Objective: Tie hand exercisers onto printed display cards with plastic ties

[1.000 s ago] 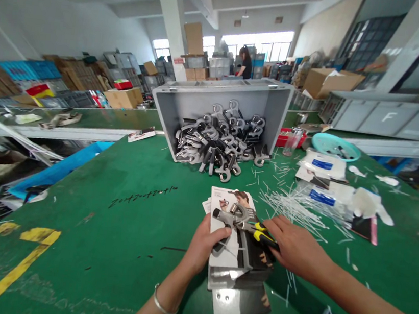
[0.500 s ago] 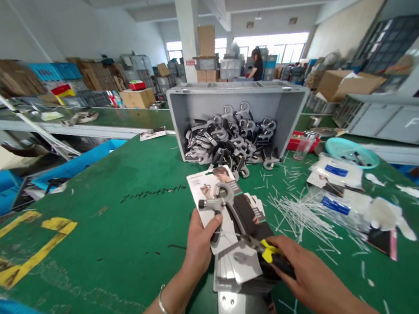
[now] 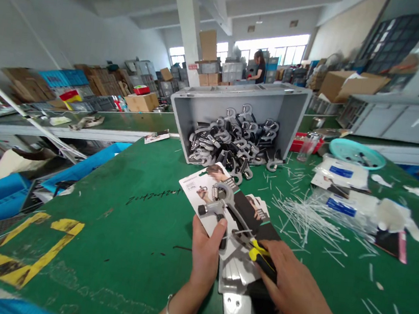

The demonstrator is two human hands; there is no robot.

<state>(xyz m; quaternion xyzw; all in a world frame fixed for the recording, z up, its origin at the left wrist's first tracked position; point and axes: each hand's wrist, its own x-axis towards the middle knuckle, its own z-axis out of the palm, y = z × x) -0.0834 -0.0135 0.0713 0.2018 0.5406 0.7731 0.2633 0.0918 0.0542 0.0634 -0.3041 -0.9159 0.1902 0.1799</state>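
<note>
Glossy paper card (image 3: 205, 192), matt green tabletop (image 3: 125, 238)

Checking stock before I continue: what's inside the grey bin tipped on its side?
The grey bin holds a tangled pile of grey-and-black hand grippers, some spilling onto the green table. Whatever lies beneath the pile is covered.

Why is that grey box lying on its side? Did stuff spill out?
Yes. The grey bin lies tipped on its side, and its metal grippers have slid out onto the green table. White plastic ties are also strewn loose across the table to the right, not bundled.
</note>
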